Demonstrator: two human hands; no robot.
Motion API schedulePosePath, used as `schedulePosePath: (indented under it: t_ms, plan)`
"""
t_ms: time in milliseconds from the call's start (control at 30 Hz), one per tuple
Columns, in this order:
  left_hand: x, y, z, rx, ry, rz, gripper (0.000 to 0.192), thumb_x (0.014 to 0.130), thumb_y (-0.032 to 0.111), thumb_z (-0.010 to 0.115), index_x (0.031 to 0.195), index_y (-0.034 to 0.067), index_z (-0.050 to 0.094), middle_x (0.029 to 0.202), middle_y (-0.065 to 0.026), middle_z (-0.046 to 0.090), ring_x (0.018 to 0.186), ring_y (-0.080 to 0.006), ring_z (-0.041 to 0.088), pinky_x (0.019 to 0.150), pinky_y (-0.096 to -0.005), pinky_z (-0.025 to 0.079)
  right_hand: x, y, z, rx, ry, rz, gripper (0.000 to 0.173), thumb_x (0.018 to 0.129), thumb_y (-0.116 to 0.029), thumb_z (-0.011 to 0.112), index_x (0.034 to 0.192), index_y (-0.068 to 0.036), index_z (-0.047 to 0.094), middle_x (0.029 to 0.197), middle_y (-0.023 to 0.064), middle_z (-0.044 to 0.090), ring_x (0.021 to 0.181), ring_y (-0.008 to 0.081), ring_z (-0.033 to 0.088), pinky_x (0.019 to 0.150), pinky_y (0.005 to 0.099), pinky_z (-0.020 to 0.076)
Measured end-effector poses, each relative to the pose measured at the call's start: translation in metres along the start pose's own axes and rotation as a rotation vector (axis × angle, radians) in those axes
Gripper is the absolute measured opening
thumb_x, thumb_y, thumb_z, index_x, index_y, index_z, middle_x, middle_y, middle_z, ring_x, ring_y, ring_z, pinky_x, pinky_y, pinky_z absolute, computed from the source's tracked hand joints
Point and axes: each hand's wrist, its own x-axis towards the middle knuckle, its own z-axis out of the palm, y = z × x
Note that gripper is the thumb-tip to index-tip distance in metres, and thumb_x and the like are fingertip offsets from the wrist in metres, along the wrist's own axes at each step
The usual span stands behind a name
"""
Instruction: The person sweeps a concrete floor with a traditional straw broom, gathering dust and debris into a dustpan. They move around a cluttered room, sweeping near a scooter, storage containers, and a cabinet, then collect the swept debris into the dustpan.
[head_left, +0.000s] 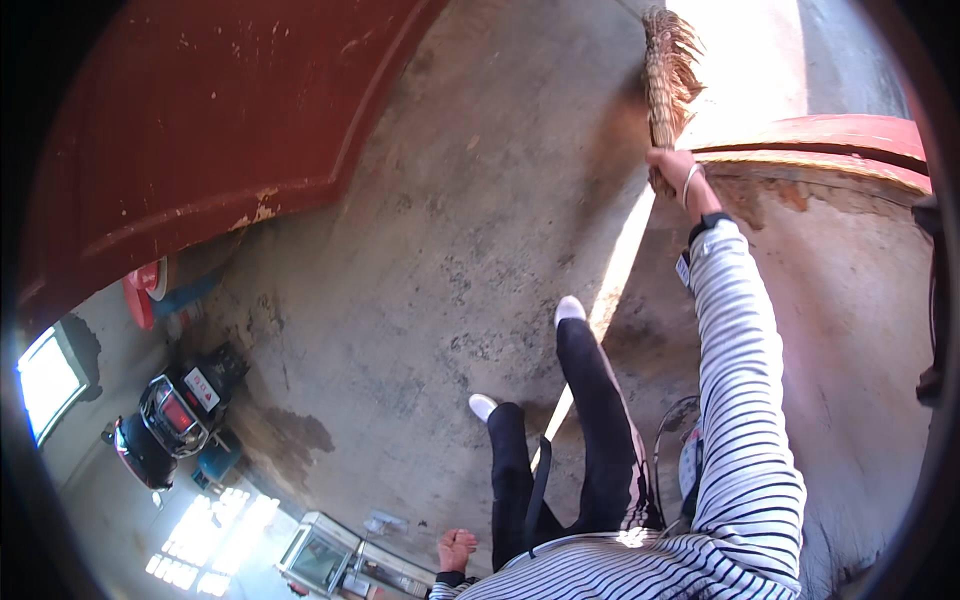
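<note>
My right hand (675, 171), with a pale bangle on its wrist, grips the bound handle of a straw hand broom (660, 79). That arm is stretched far forward, and the broom's bristles fan out to the right beside a bright doorway. Low in the picture, my left hand (456, 550) hangs by my hip with its fingers loosely bent and nothing visible in it. Beneath the broom lies a stained concrete floor (420, 247), crossed by a narrow strip of sunlight.
A red door leaf (210, 112) with chipped paint fills the upper left. Another red door panel (832, 139) adjoins the wall at right. An electric scooter (176, 412) is parked at left, near red basins (140, 292). A glass-sided cabinet (319, 551) stands at the bottom.
</note>
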Motion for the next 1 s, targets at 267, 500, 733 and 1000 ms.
schedulePosePath:
  t_ms: [267, 500, 733, 1000]
  plan:
    - [-0.033, -0.022, -0.002, 0.020, -0.006, -0.146, 0.027, 0.085, 0.022, 0.048, 0.095, -0.002, 0.054, 0.078, -0.0119, 0.060, 0.068, -0.0197, 0.061, 0.055, -0.0289, 0.050, -0.061, 0.015, 0.204, -0.657, -0.551, -0.103, 0.023, 0.071, -0.015, 0.050, 0.084, 0.002, 0.059, 0.077, 0.0161, 0.062, 0.068, 0.0226, 0.063, 0.059, 0.0312, 0.0493]
    - [-0.034, -0.015, 0.001, -0.082, 0.009, -0.050, 0.025, 0.085, 0.023, 0.047, 0.092, -0.001, 0.054, 0.077, -0.0110, 0.059, 0.068, -0.0192, 0.059, 0.057, -0.0294, 0.049, -0.215, 0.063, 0.303, -0.815, -1.249, -0.187, 0.031, 0.061, -0.020, 0.060, 0.084, 0.002, 0.061, 0.075, 0.0137, 0.062, 0.064, 0.0235, 0.060, 0.057, 0.0360, 0.0468]
    - [-0.010, -0.058, 0.001, -0.166, -0.092, -0.038, 0.022, 0.086, 0.023, 0.046, 0.083, 0.002, 0.054, 0.072, -0.0072, 0.058, 0.064, -0.0169, 0.058, 0.055, -0.0296, 0.047, -0.255, 0.113, 0.174, -0.560, -0.909, -0.186, 0.042, 0.057, -0.034, 0.061, 0.079, 0.002, 0.058, 0.073, 0.0182, 0.060, 0.074, 0.0324, 0.058, 0.066, 0.0349, 0.0466]
    - [0.050, -0.111, -0.024, -0.236, -0.166, -0.033, 0.019, 0.086, 0.020, 0.047, 0.086, 0.002, 0.053, 0.070, -0.0064, 0.058, 0.061, -0.0157, 0.057, 0.052, -0.0284, 0.047, -0.265, 0.179, 0.082, -0.282, -0.111, 0.111, 0.013, 0.064, -0.011, 0.058, 0.071, -0.001, 0.054, 0.055, 0.0069, 0.052, 0.047, 0.0177, 0.052, 0.043, 0.0308, 0.0402]
